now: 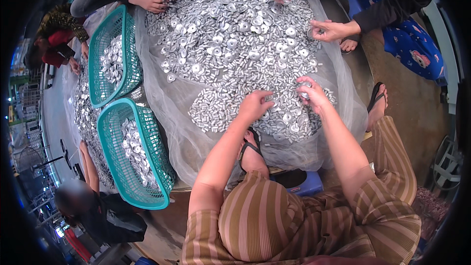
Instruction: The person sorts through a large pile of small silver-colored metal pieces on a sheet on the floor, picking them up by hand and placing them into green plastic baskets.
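Note:
A wide heap of small silver metal cylinders (216,113) lies in front of me, with round metal discs (231,43) that have raised centres scattered over it. My right hand (314,95) is over the near right part of the heap, its fingers curled round a shiny metal disc (305,89); whether there is more than one is hidden. To its left, my left hand (255,105) hovers low over the pieces. Its fingers are bent, with a gap between thumb and index finger, and nothing plainly shows in it. Several more discs (288,118) lie between and below my hands.
Two teal plastic baskets (105,142) at the left hold discs. Sheer white netting (171,103) spreads under the heap. Co-workers' hands (333,30) work at the far right and far left (149,2). Another heap (83,98) lies beyond the baskets. A blue stool (306,184) is beneath me.

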{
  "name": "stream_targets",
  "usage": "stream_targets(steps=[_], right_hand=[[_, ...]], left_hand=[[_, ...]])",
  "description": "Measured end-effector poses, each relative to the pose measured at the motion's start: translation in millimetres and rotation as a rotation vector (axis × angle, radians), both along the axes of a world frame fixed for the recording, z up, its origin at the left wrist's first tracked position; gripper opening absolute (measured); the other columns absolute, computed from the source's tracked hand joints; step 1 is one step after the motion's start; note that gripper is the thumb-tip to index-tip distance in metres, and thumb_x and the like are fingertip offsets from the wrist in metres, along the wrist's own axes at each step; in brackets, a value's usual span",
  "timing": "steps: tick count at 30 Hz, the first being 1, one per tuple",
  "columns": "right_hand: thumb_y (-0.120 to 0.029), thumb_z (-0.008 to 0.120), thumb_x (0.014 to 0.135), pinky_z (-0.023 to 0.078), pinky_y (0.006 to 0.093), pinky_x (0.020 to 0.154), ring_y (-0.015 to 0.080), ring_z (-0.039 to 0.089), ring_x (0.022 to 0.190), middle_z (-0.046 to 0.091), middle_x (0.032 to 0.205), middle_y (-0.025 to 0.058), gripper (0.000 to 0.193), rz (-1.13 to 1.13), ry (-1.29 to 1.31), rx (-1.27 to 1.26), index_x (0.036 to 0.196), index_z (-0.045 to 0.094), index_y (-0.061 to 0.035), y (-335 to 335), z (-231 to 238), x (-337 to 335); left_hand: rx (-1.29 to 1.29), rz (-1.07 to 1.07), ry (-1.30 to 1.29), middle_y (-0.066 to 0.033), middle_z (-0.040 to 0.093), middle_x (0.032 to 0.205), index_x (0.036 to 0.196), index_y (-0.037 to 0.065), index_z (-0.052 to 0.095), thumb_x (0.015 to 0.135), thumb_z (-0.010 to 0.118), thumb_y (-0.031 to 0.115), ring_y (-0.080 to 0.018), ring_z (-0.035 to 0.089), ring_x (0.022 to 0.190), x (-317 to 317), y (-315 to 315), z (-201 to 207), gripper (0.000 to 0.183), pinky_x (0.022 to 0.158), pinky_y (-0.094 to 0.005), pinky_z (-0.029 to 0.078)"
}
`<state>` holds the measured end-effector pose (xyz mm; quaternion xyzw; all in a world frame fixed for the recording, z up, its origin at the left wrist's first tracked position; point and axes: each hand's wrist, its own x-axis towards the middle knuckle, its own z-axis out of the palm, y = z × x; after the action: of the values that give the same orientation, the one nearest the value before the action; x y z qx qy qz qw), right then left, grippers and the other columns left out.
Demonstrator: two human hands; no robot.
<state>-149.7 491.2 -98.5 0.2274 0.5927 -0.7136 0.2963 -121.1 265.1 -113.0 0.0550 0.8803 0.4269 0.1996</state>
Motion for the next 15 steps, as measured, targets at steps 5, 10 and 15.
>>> stream_targets(steps=[5,10,15], right_hand=[[-0.01,0.059,0.075,0.038,0.0222,0.043,0.0103,0.053,0.057,0.056,0.071,0.0013,0.017,0.043,-0.059,0.071,0.091,0.055,-0.0112,9.1,-1.0,-2.5],[-0.014,0.063,0.073,0.045,0.0331,0.077,0.0241,0.059,0.089,0.062,0.084,0.0093,0.024,0.474,0.61,0.707,0.097,0.062,-0.013,8.1,-6.3,4.0],[-0.019,0.065,0.072,0.045,0.0395,0.073,0.0291,0.057,0.086,0.059,0.092,0.01,0.018,0.84,0.534,1.106,0.088,0.062,-0.0134,-14.7,10.5,1.9]], left_hand=[[-0.22,-0.082,0.082,-0.0089,0.053,0.089,0.085,0.011,0.057,0.064,0.071,0.025,-0.0296,0.057,0.078,5.3,14.3,2.9,0.029,0.067,-0.0386,0.046],[0.047,0.087,-0.036,-0.0108,0.053,0.067,0.075,0.007,0.048,0.064,0.059,0.011,-0.032,0.056,0.072,-2.7,-9.5,-10.3,0.016,0.064,-0.0373,0.044],[-0.123,-0.108,0.097,-0.0103,0.058,0.074,0.092,0.011,0.052,0.069,0.06,0.014,-0.029,0.059,0.079,9.0,10.8,5.1,0.025,0.065,-0.0375,0.046]])
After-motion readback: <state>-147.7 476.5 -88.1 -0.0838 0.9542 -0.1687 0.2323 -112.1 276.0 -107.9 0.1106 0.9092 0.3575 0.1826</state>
